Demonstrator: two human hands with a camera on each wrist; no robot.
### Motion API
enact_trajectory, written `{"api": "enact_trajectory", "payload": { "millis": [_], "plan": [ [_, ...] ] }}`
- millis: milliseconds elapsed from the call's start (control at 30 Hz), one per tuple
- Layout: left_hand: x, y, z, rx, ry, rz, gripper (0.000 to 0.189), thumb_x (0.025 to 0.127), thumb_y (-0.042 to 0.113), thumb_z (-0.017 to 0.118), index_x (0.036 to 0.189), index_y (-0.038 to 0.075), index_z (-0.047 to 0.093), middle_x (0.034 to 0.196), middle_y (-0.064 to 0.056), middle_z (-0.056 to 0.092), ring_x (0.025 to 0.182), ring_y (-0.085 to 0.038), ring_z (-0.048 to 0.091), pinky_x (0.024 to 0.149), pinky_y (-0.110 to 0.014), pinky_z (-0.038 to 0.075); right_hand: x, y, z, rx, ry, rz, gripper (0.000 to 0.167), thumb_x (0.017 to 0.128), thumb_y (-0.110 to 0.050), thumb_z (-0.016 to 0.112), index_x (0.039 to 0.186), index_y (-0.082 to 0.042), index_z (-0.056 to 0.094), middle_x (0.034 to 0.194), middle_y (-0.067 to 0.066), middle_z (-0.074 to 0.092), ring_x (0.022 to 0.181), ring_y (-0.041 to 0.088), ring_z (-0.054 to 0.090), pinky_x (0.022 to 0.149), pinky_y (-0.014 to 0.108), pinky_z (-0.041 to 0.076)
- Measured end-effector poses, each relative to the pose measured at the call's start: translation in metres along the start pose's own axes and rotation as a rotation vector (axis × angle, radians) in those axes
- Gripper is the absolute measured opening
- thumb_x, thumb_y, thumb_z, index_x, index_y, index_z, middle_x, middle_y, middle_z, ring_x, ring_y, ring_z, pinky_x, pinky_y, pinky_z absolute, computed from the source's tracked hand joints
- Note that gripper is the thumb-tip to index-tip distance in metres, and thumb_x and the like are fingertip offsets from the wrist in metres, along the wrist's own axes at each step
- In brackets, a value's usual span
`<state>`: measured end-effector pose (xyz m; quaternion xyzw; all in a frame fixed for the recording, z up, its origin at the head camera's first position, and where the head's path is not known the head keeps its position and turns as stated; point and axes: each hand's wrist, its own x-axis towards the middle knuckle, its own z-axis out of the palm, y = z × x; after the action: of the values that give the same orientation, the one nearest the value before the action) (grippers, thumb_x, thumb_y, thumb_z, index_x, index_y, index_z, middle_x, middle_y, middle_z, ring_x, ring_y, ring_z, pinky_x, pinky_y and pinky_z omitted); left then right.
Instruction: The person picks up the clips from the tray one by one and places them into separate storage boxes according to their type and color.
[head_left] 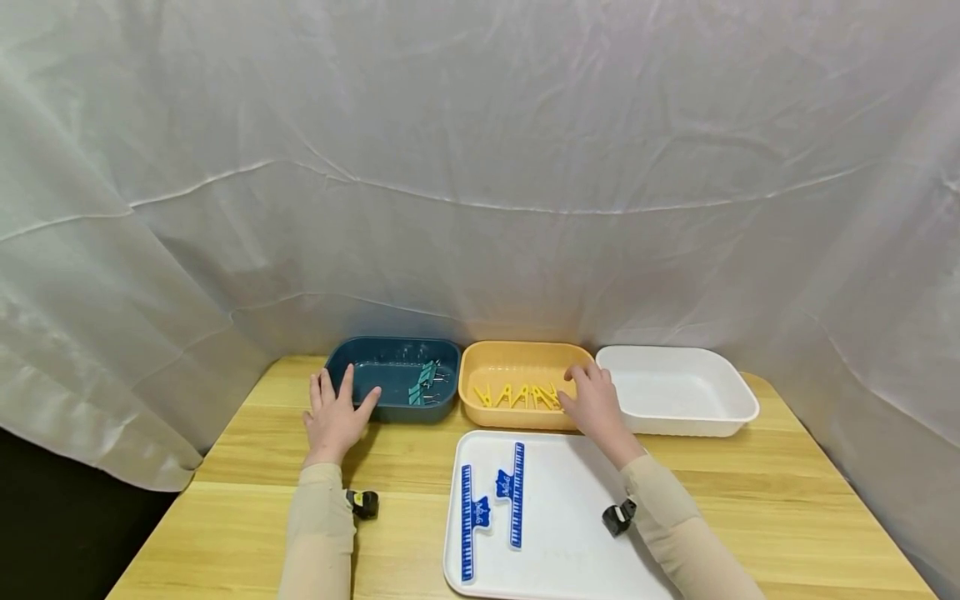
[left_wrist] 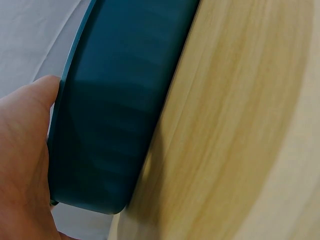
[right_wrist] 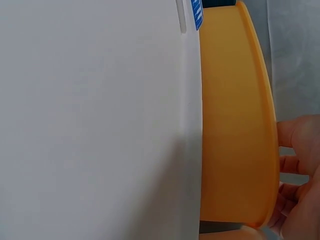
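Observation:
My left hand lies over the front left corner of a dark teal bin, fingers spread; in the left wrist view the thumb is at the rim. Teal binder clips are inside that bin, to the right. My right hand is at the right end of a yellow bin, its fingers loosely bent over the rim with nothing visible between them. Several yellow clothespins lie in this bin. Two blue piano-key clips rest on the white tray.
A white bin stands right of the yellow one, the three bins side by side along the back of the wooden table. Pale curtain hangs behind them. The tray lies in front of the yellow bin.

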<state>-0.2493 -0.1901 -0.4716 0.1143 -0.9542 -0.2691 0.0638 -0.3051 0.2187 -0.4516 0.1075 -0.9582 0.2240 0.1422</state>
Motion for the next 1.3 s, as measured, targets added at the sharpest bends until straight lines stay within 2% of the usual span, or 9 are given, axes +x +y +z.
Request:
{"api": "enact_trajectory", "payload": {
  "millis": [233,400,600,800,967,1300],
  "plan": [
    [0.0,-0.001,0.002,0.004,0.006,-0.002,0.086,0.094,0.069,0.036,0.159,0.021,0.008,0.163,-0.021,-0.014,0.15,-0.042,-0.016,0.108,-0.079,0.006,-0.008,0.0,-0.005,0.037,0.021,-0.022,0.027,0.086,-0.019,0.07,0.106,-0.004,0.061,0.109,0.018,0.055,0.1,0.035,0.047,0.082,0.046,0.042],
    [0.001,-0.002,0.003,-0.003,0.002,-0.003,0.084,0.095,0.068,0.037,0.159,0.022,0.007,0.163,-0.02,-0.015,0.149,-0.04,-0.02,0.108,-0.079,0.005,-0.013,-0.003,-0.009,0.07,0.024,-0.032,0.028,0.084,-0.018,0.071,0.106,-0.003,0.062,0.107,0.018,0.054,0.1,0.035,0.046,0.082,0.046,0.041],
    [-0.001,-0.001,0.003,-0.002,0.01,-0.003,0.082,0.096,0.062,0.041,0.159,0.021,0.008,0.163,-0.022,-0.012,0.15,-0.042,-0.017,0.108,-0.079,0.006,-0.019,-0.006,-0.015,0.11,0.004,-0.023,0.029,0.085,-0.018,0.07,0.109,-0.002,0.061,0.109,0.018,0.053,0.103,0.035,0.044,0.084,0.046,0.042],
    [-0.001,-0.001,0.001,-0.012,0.002,-0.003,0.083,0.096,0.065,0.039,0.159,0.022,0.007,0.163,-0.021,-0.014,0.149,-0.041,-0.019,0.108,-0.079,0.005,-0.023,-0.01,-0.019,0.124,-0.009,-0.013,0.03,0.085,-0.018,0.072,0.109,-0.003,0.062,0.11,0.018,0.054,0.103,0.034,0.045,0.085,0.044,0.042],
    [0.0,-0.001,0.001,-0.007,0.012,-0.001,0.082,0.096,0.063,0.04,0.159,0.022,0.007,0.163,-0.021,-0.013,0.15,-0.042,-0.016,0.108,-0.079,0.006,-0.027,-0.014,-0.022,0.137,-0.009,-0.018,0.032,0.085,-0.018,0.073,0.11,-0.002,0.062,0.112,0.019,0.055,0.104,0.035,0.046,0.085,0.045,0.042],
    [0.001,-0.001,0.002,0.003,0.026,0.008,0.083,0.095,0.064,0.041,0.159,0.021,0.008,0.163,-0.023,-0.008,0.15,-0.042,-0.015,0.107,-0.079,0.007,-0.034,-0.018,-0.021,0.13,0.047,-0.099,0.029,0.082,-0.016,0.075,0.105,-0.003,0.064,0.104,0.016,0.057,0.096,0.033,0.048,0.08,0.042,0.041]
  ]
}}
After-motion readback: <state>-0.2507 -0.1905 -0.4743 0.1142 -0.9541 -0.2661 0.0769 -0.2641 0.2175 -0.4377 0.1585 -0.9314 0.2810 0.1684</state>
